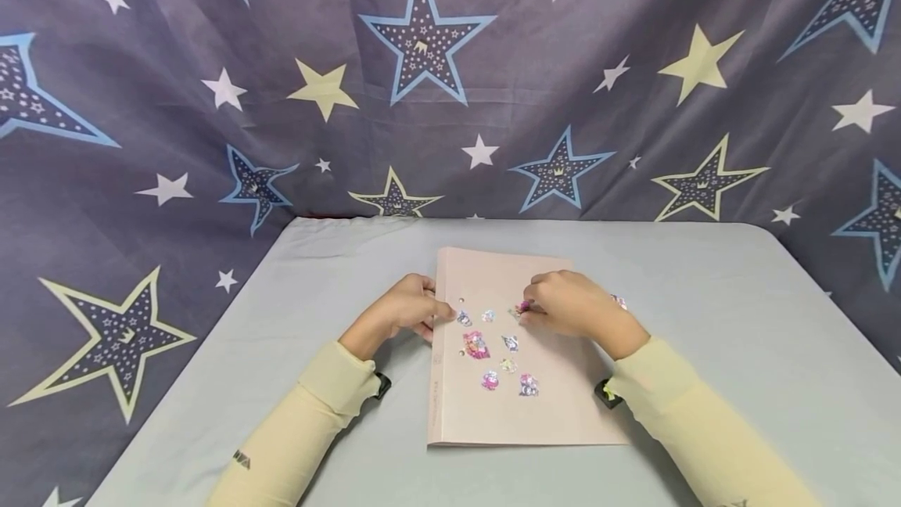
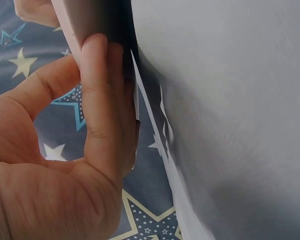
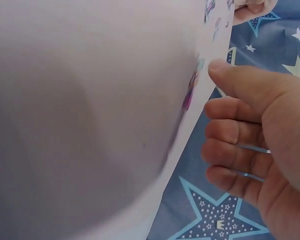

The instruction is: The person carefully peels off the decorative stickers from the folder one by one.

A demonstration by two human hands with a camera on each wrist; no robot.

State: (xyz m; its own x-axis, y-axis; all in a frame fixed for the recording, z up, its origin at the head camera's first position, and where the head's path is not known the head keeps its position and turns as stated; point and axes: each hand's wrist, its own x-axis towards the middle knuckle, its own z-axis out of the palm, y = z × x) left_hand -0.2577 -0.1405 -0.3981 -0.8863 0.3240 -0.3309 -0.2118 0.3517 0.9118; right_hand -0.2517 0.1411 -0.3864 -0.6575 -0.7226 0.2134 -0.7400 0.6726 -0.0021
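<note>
My left hand (image 1: 411,305) grips the left edge of a pale pink folder (image 1: 457,421), thumb on top and fingers underneath. In the left wrist view the fingers (image 2: 97,95) lie against the folder's underside. Over the upper right of the cover is my right hand (image 1: 572,303), fingers bent, beside a small pink sticker (image 1: 522,308). The right wrist view shows that sticker (image 3: 191,87) by the cover, left of the thumb, with a gap between thumb and fingers. Several shiny character stickers, including a larger pink one (image 1: 475,345), are spread over the cover.
The folder lies on a table with a pale grey cloth (image 1: 338,257). Past my right wrist, another shiny sticker piece (image 1: 619,301) shows partly. A dark curtain with stars (image 1: 450,124) hangs behind the table and along its sides.
</note>
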